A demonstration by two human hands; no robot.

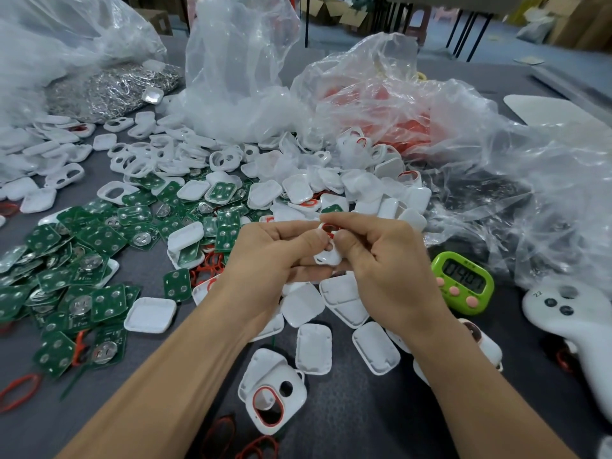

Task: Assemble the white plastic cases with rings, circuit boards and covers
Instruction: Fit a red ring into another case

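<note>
Both hands meet at the table's middle around one white plastic case [328, 256] with a red ring [328, 227] in its opening. My left hand [271, 256] grips the case from the left with curled fingers. My right hand [381, 260] pinches the case and ring from the right. Green circuit boards [99, 240] lie heaped at the left. White covers [313, 347] lie below my hands. Another case fitted with a red ring [271, 400] rests near the front edge.
Clear plastic bags [238, 61] stand at the back, one with red rings [397, 124], beside a pile of metal clips [109, 91]. A green timer [463, 283] and a white controller [569, 313] sit at the right. Loose red rings [20, 390] lie at the front.
</note>
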